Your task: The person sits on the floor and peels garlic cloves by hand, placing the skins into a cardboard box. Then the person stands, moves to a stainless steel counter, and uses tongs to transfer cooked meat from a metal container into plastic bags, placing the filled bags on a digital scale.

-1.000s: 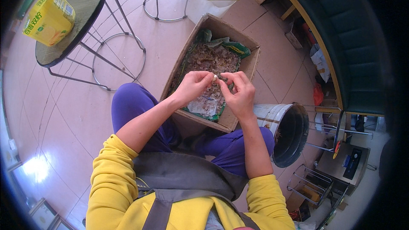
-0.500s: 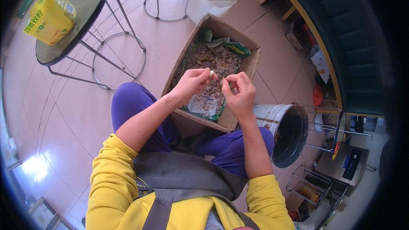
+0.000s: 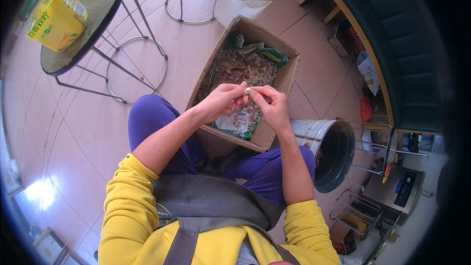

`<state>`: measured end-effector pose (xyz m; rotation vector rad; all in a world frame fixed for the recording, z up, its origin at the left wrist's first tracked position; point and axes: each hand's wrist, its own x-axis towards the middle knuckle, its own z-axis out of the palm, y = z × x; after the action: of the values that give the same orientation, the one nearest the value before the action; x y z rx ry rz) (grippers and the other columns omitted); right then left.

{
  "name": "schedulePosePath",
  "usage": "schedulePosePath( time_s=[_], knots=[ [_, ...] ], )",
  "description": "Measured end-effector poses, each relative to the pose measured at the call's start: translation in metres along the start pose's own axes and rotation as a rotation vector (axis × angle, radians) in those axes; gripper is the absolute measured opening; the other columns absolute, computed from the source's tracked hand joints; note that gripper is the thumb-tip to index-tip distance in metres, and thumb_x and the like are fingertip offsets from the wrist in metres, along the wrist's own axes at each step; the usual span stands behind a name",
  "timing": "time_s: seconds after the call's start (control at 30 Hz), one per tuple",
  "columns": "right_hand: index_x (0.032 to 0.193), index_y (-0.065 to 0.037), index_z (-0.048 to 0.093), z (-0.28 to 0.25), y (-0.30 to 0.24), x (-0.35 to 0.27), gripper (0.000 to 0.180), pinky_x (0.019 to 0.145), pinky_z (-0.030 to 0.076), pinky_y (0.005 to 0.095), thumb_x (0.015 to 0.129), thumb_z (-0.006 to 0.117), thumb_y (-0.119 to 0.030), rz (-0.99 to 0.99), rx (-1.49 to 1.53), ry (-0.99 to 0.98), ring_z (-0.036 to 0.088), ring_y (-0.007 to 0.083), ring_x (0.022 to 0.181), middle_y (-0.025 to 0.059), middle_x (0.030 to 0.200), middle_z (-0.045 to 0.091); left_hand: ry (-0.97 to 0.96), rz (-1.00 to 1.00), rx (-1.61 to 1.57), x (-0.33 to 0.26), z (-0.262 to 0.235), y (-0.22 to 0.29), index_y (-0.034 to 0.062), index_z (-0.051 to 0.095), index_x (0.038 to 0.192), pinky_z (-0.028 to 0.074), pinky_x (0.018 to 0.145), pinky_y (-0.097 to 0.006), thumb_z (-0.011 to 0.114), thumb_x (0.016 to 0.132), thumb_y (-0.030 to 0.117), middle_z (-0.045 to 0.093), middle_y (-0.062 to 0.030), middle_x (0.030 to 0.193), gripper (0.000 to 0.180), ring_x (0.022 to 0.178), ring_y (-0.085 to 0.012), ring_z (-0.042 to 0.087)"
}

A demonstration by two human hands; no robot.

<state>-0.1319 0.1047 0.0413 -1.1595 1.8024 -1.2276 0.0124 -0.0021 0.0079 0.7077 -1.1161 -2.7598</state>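
Observation:
Over a cardboard box [image 3: 290, 76], my two hands meet at a small whitish garlic clove [image 3: 247, 91]. My left hand [image 3: 224, 100] is closed on the clove with thumb and fingers. The thumb and forefinger of my right hand [image 3: 274, 111] pinch at the same clove from the other side. Below them, dry papery skins [image 3: 243, 66] in brown and pale tones fill the box, which has a green plastic liner [image 3: 273, 55]. A whitish scrap of film [image 3: 233, 121] lies on the skins near my left wrist.
A white bucket [image 3: 321, 135] with a dark inside lies tipped beside my right knee. Behind the box stands a translucent pail [image 3: 245, 0]. At the far left, a round stool [image 3: 100, 0] bears a yellow tub [image 3: 59, 19]. A dark green padded seat [image 3: 417, 59] runs along the right.
My right hand has moved left and in to the clove, closing the gap between my hands. My left hand has stayed almost in place, still holding the clove.

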Motion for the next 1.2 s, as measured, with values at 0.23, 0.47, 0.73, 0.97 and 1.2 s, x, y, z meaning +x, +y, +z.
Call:
schedulePosePath(
  time_s=[0.23,0.47,0.73,0.97,1.2],
  knots=[
    [0.104,0.002,0.069,-0.003,-0.007,-0.001,0.019,0.071,0.048,0.0209,0.089,0.061,-0.008,0.187,0.257,-0.059,0.061,0.0075,0.08,0.0044,0.09,0.069,-0.061,-0.037,-0.116,-0.003,0.001,0.004,0.0108,0.052,0.077,0.021,0.043,-0.017,0.046,0.098,0.043,0.04,0.0064,0.065,0.039,0.053,-0.0029,0.03],
    [0.105,0.003,0.068,-0.004,-0.011,-0.001,0.02,0.074,0.049,0.0204,0.089,0.061,-0.007,0.143,0.32,-0.1,0.063,0.0083,0.083,0.0068,0.092,0.069,-0.103,-0.082,-0.164,-0.005,0.001,0.007,0.0096,0.051,0.077,0.02,0.042,-0.017,0.045,0.099,0.041,0.039,0.0054,0.067,0.039,0.053,-0.0029,0.029],
    [0.102,0.003,0.069,-0.005,-0.009,-0.001,0.018,0.069,0.048,0.0186,0.089,0.062,-0.007,0.202,0.242,-0.102,0.062,0.0059,0.078,0.0048,0.087,0.069,-0.065,-0.048,-0.145,-0.005,0.001,0.006,0.0072,0.054,0.08,0.021,0.041,-0.016,0.049,0.098,0.037,0.044,0.004,0.069,0.035,0.052,-0.0023,0.032],
    [0.101,0.002,0.068,0.0,-0.001,-0.001,0.018,0.065,0.047,0.0187,0.089,0.062,-0.009,0.174,0.233,-0.072,0.062,0.0059,0.076,0.0039,0.087,0.069,-0.062,-0.062,-0.132,-0.004,-0.001,0.004,0.0048,0.055,0.091,0.024,0.041,-0.014,0.05,0.099,0.026,0.053,0.0003,0.075,0.023,0.053,-0.0026,0.036],
    [0.099,-0.001,0.067,0.013,0.007,-0.003,0.016,0.064,0.047,0.0207,0.092,0.059,-0.013,0.329,0.177,-0.031,0.059,0.0063,0.067,0.0018,0.08,0.067,0.018,-0.073,-0.182,0.002,0.001,-0.007,0.0048,0.052,0.097,0.025,0.04,-0.014,0.049,0.099,0.025,0.055,-0.002,0.076,0.021,0.054,-0.0027,0.039]
  ],
)
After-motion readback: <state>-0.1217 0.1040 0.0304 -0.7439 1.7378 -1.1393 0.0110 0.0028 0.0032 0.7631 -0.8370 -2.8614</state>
